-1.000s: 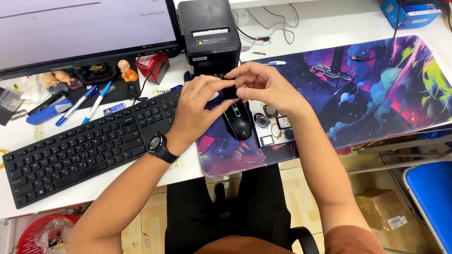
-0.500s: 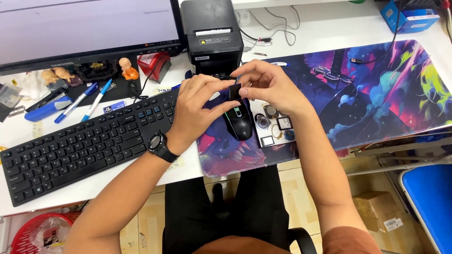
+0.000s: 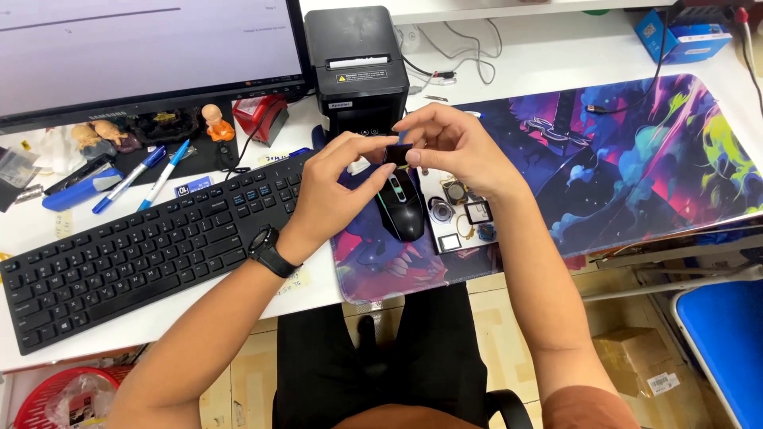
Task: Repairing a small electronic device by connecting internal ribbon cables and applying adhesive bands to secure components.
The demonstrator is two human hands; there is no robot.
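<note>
My left hand (image 3: pixel 338 183) and my right hand (image 3: pixel 453 147) meet above the desk, both pinching a small black square part (image 3: pixel 395 152) between their fingertips. A black wristwatch sits on my left wrist (image 3: pixel 269 250). Right below the hands lies a black computer mouse (image 3: pixel 403 208) on a colourful desk mat (image 3: pixel 636 167). Several small square and round parts (image 3: pixel 465 216) lie on a white sheet just right of the mouse.
A black keyboard (image 3: pixel 135 250) lies at the left, a monitor (image 3: pixel 143 56) behind it. A black receipt printer (image 3: pixel 355 71) stands behind the hands. Pens (image 3: pixel 147 179), figurines and a red object (image 3: pixel 258 115) sit under the monitor. A blue chair (image 3: pixel 727 349) is at lower right.
Both hands stay together on the small black part; the fingers have shifted slightly around it. Nothing else on the desk has moved.
</note>
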